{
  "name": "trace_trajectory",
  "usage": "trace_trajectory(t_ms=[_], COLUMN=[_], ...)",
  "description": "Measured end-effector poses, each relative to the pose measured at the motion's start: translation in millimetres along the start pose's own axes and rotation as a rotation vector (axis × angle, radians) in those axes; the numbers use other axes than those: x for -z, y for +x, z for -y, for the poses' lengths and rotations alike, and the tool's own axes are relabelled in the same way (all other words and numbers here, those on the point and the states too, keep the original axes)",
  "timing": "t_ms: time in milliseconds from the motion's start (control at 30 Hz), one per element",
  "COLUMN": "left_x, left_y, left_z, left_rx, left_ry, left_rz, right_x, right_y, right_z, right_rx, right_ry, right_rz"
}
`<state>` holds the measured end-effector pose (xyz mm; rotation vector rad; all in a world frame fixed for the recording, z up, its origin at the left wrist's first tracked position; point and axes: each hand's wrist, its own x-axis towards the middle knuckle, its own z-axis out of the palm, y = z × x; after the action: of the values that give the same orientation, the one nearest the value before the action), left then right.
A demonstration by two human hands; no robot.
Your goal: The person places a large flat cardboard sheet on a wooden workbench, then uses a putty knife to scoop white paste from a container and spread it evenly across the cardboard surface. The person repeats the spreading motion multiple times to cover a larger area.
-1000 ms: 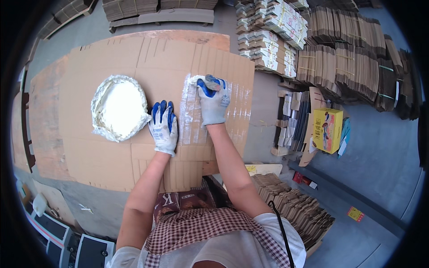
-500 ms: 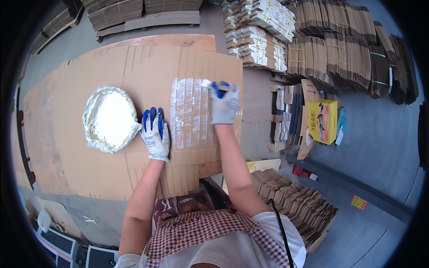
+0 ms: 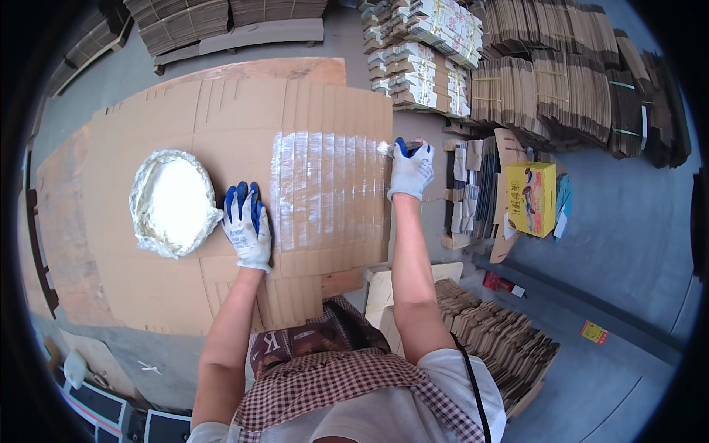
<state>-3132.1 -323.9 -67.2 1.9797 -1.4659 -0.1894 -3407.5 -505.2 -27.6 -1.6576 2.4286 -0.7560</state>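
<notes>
My gloved left hand (image 3: 247, 229) rests flat on a large brown cardboard sheet (image 3: 240, 107), its blue-coated fingers stretched out. Beside its fingers stands a round basin (image 3: 138, 207) with a crumpled, plastic-like lining, holding white paste (image 3: 177, 203). Just past the sheet's right edge is my right hand (image 3: 412, 170), also gloved. Its fingers are closed on what looks like a brush (image 3: 385, 149); only the white tip shows clearly, at the cardboard's edge, and the handle is mostly hidden. Between my hands a shiny, streaky white coat (image 3: 325, 188) covers part of the sheet.
Bundled flat cartons (image 3: 428, 66) and brown cardboard stacks (image 3: 546, 81) stand at the far right. A yellow box (image 3: 530, 199) sits right of the work surface. More folded cardboard (image 3: 495, 340) is stacked by my right elbow. Pallet-borne stacks (image 3: 185, 29) line the back left.
My right hand has moved right with the brush, from over the sheet to past its edge. The shiny coat now reaches nearly to that edge. My left hand stays flat.
</notes>
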Motion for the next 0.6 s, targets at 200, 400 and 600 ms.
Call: trace_trajectory(t_ms=[200, 400, 600], left_x=[4, 2, 3], left_y=[-1, -2, -1], left_z=[-1, 2, -3], left_rx=[0.012, 0.016, 0.007], left_ry=[0.002, 0.007, 0.039], left_rz=[0.026, 0.026, 0.046], right_x=[-2, 14, 12], right_y=[-18, 13, -36], right_z=[42, -11, 4], right_rx=[0.135, 0.057, 0.324], right_ry=[0.137, -0.056, 0.134], right_rz=[0.104, 0.069, 0.364])
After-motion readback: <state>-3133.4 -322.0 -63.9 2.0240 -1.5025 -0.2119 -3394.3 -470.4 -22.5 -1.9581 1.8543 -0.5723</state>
